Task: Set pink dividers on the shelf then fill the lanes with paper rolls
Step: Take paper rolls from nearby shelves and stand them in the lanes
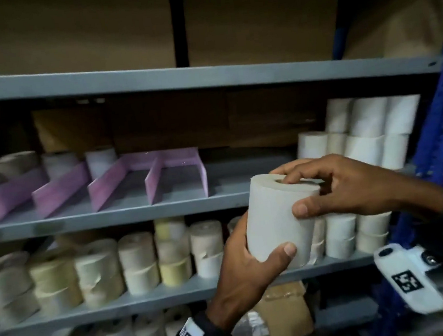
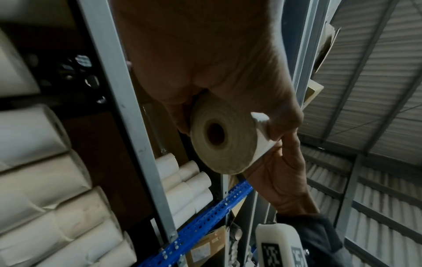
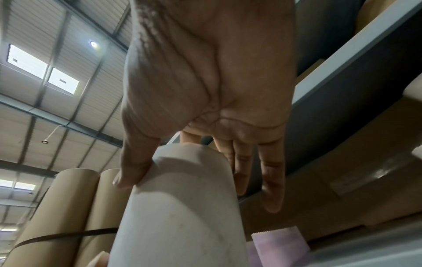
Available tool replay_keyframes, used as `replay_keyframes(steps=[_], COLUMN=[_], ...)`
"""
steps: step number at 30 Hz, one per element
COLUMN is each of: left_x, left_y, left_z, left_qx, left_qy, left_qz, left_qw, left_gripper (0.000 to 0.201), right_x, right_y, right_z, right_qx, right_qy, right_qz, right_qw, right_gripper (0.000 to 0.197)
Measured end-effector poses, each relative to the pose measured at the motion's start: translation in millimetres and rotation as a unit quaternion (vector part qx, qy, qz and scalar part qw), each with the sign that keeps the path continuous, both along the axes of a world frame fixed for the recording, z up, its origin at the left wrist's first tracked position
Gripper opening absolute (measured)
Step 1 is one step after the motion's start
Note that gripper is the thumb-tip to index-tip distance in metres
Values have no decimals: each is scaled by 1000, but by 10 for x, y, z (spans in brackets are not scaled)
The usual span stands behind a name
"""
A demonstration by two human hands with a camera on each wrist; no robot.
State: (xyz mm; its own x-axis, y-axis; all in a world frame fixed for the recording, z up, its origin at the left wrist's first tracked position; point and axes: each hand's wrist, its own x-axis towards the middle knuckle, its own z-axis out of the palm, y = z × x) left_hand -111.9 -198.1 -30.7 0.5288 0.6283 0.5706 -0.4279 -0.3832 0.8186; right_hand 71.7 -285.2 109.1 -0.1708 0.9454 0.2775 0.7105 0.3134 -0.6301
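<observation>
The pink dividers [image 1: 93,181] already stand on the middle shelf [image 1: 110,216], and going from its left end, the left lanes have rolls at their back while the two lanes nearest the right end of the divider set look bare. Further right, the left hand [image 1: 250,268] has its grip clamped around the lower body of one upright paper roll [image 1: 280,216], thumb across the front, and the right hand [image 1: 334,183] pinches the roll's top rim, thumb on the side wall and fingertips over the core hole. The roll hangs in front of the shelf's front edge, right of the dividers and left of the white stack [image 1: 361,131] at the shelf's right end. To do this well, I would let one hand carry it, keep it upright, and slide it to the back of a bare lane without knocking a divider wall.
</observation>
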Motion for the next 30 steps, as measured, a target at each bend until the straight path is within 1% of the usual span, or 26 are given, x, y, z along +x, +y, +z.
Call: replay_keyframes(steps=[4, 8, 10, 15, 17, 18, 20, 22, 23, 25, 27, 30], left_x=[-468, -941, -1210, -1831, -2030, -2100, -2213, -2271, -2276, -2269, -2223, -2095], left_y=[-28, 55, 135, 326, 396, 426, 479, 510, 523, 597, 717, 932], left_z=[-89, -125, -154, -288, -350, -386, -469, -554, -584, -623, -646, -690], left_qx=[-4, 10, 25, 43, 65, 85, 127, 165, 187, 244, 303, 333], left_qy=[9, 20, 33, 77, 98, 105, 123, 152, 174, 218, 253, 310], left_qz=[43, 81, 101, 165, 225, 263, 334, 391, 407, 406, 380, 363], left_qw=[999, 996, 994, 982, 967, 955, 926, 893, 877, 853, 837, 813], left_gripper=[68, 68, 70, 68, 65, 63, 58, 60, 63, 71, 74, 80], right_x=[-378, -762, -992, -1618, -1833, -1910, -2050, -2137, -2166, -2218, -2228, -2202], right_y=[99, 316, 477, 879, 1054, 1136, 1293, 1457, 1533, 1686, 1843, 2091], right_z=[-42, -37, -47, -155, -219, -248, -287, -298, -298, -273, -219, -121], right_qx=[-26, -53, -47, -17, -5, -1, 1, 14, 26, 46, 62, 82], right_qy=[-22, -81, -104, -109, -131, -137, -129, -128, -131, -127, -129, -167], right_qz=[39, 57, 72, 118, 111, 98, 63, 35, 27, 22, 10, -10], right_qw=[999, 994, 991, 987, 985, 986, 990, 991, 991, 991, 990, 982], right_gripper=[46, 50, 50, 40, 39, 39, 41, 44, 45, 44, 45, 47])
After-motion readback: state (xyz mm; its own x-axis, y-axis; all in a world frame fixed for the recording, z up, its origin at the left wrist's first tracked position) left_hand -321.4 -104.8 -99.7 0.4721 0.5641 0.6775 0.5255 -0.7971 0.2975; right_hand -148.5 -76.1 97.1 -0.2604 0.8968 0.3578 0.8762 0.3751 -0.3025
